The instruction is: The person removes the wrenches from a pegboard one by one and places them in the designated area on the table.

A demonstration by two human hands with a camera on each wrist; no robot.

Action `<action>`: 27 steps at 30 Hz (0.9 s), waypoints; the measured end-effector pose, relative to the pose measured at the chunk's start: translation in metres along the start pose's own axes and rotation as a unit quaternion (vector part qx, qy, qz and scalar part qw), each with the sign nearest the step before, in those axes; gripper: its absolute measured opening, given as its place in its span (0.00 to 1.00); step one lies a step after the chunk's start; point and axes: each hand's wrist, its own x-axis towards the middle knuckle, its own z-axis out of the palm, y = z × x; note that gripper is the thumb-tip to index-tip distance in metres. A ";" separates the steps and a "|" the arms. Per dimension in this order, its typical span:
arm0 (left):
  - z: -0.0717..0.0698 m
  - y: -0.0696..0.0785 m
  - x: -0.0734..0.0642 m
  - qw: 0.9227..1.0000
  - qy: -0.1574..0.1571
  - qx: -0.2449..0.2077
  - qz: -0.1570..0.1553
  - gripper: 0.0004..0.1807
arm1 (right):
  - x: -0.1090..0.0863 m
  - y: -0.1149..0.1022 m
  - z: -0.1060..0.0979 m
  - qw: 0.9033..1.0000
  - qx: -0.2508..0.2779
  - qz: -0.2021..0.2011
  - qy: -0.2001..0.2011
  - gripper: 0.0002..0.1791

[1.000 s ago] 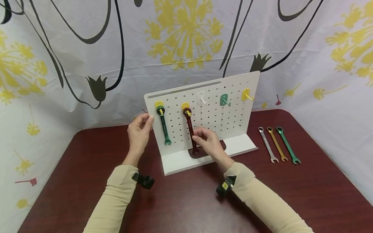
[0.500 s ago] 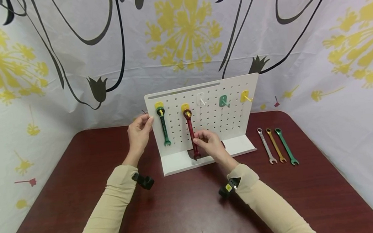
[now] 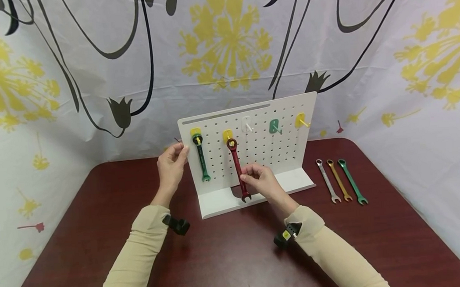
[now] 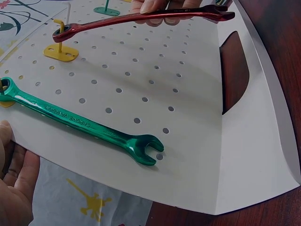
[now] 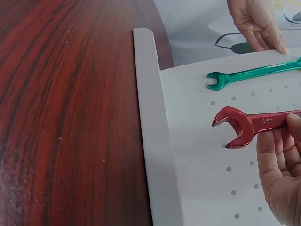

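My right hand [image 3: 261, 181] pinches a red wrench [image 3: 237, 165] by its lower shaft, between thumb and fingers. The wrench's ring end is still around the yellow hook [image 4: 60, 51], while its open-jawed end [image 5: 237, 127] is tilted out from the white pegboard [image 3: 270, 150]. My left hand [image 3: 172, 166] grips the pegboard's left edge, thumb in front and fingers mostly behind. Close to that hand, a green wrench [image 4: 84, 123] hangs by its ring from another yellow hook [image 3: 195, 131], lying along the board.
White [image 3: 247, 125], green [image 3: 275, 126] and yellow [image 3: 300, 120] hooks stick out on the board's right half. On the table [image 3: 237, 257], right of the board, lie silver [image 3: 329, 181], gold [image 3: 339, 180] and green [image 3: 352, 182] wrenches side by side. A patterned curtain [image 3: 92, 81] hangs behind.
My right hand has drawn the red wrench's lower end away from the board, toward me. Its ring has shifted outward along the hook. The left hand stays at the board's edge.
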 end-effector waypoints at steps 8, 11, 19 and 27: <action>0.000 -0.001 0.000 1.000 0.000 0.005 0.003 0.13 | -0.002 0.000 -0.005 1.000 0.008 0.005 -0.017 0.08; 0.000 -0.001 0.000 1.000 -0.001 0.006 0.003 0.13 | -0.004 -0.001 -0.007 0.999 0.014 0.009 -0.028 0.08; 0.000 -0.002 0.000 1.000 -0.001 0.002 0.002 0.14 | -0.010 -0.008 -0.014 0.997 0.046 0.032 -0.061 0.10; 0.000 -0.002 0.001 1.000 -0.001 0.000 0.003 0.13 | -0.014 -0.015 -0.017 0.993 0.071 0.039 -0.081 0.11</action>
